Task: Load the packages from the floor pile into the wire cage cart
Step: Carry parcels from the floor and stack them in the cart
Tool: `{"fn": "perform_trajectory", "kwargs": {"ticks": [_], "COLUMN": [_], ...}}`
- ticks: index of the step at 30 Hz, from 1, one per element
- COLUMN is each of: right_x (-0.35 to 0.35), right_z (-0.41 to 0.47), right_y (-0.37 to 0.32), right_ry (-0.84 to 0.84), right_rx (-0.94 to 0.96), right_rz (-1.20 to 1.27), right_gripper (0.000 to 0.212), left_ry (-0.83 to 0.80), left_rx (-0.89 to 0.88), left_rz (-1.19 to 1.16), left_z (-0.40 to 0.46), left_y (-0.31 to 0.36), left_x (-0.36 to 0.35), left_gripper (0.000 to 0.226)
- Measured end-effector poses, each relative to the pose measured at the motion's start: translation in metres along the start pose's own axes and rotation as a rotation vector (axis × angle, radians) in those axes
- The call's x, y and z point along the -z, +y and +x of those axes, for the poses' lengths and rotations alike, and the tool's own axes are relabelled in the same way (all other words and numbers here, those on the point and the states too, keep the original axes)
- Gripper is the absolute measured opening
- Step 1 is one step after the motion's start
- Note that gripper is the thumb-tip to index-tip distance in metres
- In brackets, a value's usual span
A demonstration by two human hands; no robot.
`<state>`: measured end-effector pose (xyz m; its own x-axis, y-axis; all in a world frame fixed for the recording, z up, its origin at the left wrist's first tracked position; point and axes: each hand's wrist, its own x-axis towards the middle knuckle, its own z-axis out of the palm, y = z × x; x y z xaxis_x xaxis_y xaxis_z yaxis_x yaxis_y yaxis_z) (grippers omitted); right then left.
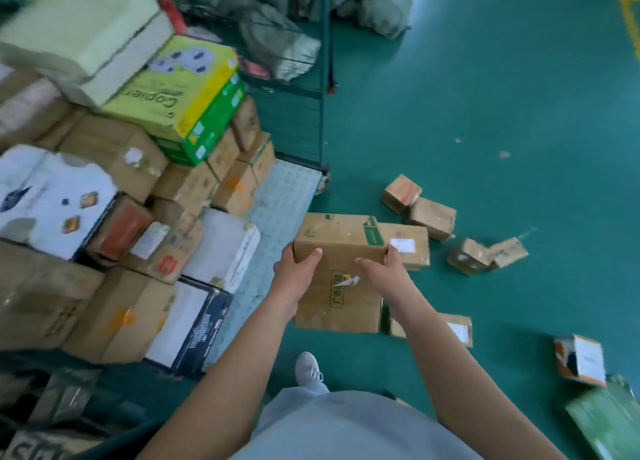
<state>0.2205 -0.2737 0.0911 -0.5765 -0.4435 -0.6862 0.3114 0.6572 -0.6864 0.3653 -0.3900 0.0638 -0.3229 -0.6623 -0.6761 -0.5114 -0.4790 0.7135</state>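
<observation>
Left hand (300, 268) and right hand (385, 269) each grip a side of a brown cardboard box (337, 272), held up off the green floor (502, 96). Small boxes (431, 217) lie scattered on the floor just beyond. Stacked packages (138, 182) fill the cart (287, 196) at left.

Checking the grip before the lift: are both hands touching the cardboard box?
Touching. The head view shows the left hand and the right hand gripping opposite top corners of the cardboard box, thumbs on its near face.

brown cardboard box (341, 252) green-taped, teal floor (502, 96), yellow-green carton (173, 103)
</observation>
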Motion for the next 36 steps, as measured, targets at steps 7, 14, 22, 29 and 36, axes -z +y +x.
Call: {"fn": "perform_trajectory", "kwargs": {"ticks": [7,14,22,29,36], "right_x": [-0.091,-0.150,-0.187,-0.203,-0.224], "right_z": [0.019,0.051,0.102,0.137,0.154], "right_y": [-0.061,-0.098,-0.187,-0.262,-0.307], "right_ry": [-0.177,-0.352,-0.557,-0.682,-0.776], "right_rx": [0.101,0.132,0.243,0.362,0.483], "right_rz": [-0.214,-0.326,-0.458,-0.543,-0.576], "right_gripper": [0.059,0.065,0.060,0.081,0.083], "left_ry": [0.191,0.322,0.545,0.719,0.820], "left_rx": [0.049,0.115,0.102,0.011,-0.030], "left_rz": [-0.228,-0.337,-0.547,-0.623,-0.714], "left_z": [0.014,0.039,0.061,0.078,0.090], "left_y": [0.002,0.004,0.061,0.116,0.144], "left_x": [0.086,0.134,0.151,0.145,0.150], "left_gripper": [0.084,0.088,0.073,0.057,0.065]}}
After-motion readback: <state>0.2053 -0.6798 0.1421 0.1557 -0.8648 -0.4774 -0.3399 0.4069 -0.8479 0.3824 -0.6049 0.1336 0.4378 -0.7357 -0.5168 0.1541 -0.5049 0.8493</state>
